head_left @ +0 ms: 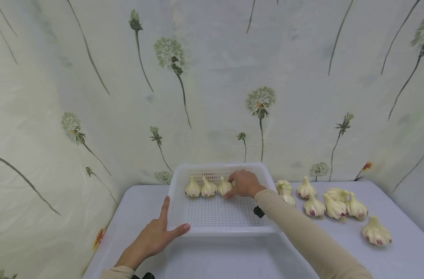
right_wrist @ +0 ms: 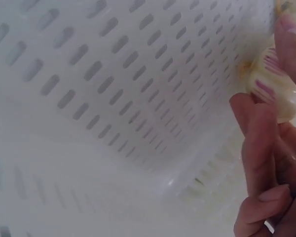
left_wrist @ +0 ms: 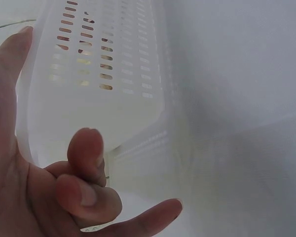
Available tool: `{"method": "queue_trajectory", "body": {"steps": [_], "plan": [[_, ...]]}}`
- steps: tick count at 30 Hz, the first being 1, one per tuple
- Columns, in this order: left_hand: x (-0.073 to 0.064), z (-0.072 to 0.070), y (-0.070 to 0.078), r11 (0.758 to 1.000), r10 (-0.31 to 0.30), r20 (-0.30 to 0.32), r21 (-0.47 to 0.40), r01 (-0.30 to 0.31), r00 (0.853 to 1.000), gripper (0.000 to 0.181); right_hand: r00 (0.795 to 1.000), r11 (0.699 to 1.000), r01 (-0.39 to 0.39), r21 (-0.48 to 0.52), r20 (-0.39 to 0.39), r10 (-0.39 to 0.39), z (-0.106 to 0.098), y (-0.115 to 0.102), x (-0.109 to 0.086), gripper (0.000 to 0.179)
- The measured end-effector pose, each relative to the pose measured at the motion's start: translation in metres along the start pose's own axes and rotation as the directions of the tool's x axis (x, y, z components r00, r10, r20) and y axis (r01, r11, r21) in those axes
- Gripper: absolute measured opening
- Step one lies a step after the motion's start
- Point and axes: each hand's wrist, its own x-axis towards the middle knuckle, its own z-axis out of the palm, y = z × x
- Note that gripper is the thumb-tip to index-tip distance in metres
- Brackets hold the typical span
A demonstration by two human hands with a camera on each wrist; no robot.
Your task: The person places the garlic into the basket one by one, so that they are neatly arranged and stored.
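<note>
A white plastic basket (head_left: 229,231) with slotted sides and floor stands on the table. Inside, along its back wall, three garlic bulbs are lined up: one at the left (head_left: 192,188), one in the middle (head_left: 209,188) and one at the right (head_left: 224,186). My right hand (head_left: 246,183) reaches over the basket and pinches the right bulb between thumb and fingers; purple streaks show on that garlic bulb (right_wrist: 266,74) in the right wrist view. At the front left corner, my left hand (head_left: 156,235) rests on the rim with index finger and thumb spread, the other fingers loosely bent beside the wall.
Several more garlic bulbs (head_left: 335,207) lie grouped on the table right of the basket, partly behind the right sleeve. One single garlic bulb (head_left: 376,232) sits nearer the right edge. A curtain with dandelion prints (head_left: 212,77) hangs right behind the table (head_left: 138,201).
</note>
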Motion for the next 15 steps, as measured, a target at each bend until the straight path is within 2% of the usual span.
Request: {"method": "queue_trajectory", "body": {"steps": [6,15], "plan": [[-0.001,-0.001,0.001,1.0,-0.003,0.001,0.004,0.003,1.0,0.122,1.0,0.999,-0.014,-0.051,0.026,0.015,-0.01,-0.007,-0.002,0.075],[-0.001,0.0,0.001,1.0,-0.007,0.0,0.011,0.007,1.0,0.12,0.998,0.996,-0.029,-0.083,0.054,0.034,-0.012,-0.005,-0.004,0.078]]}}
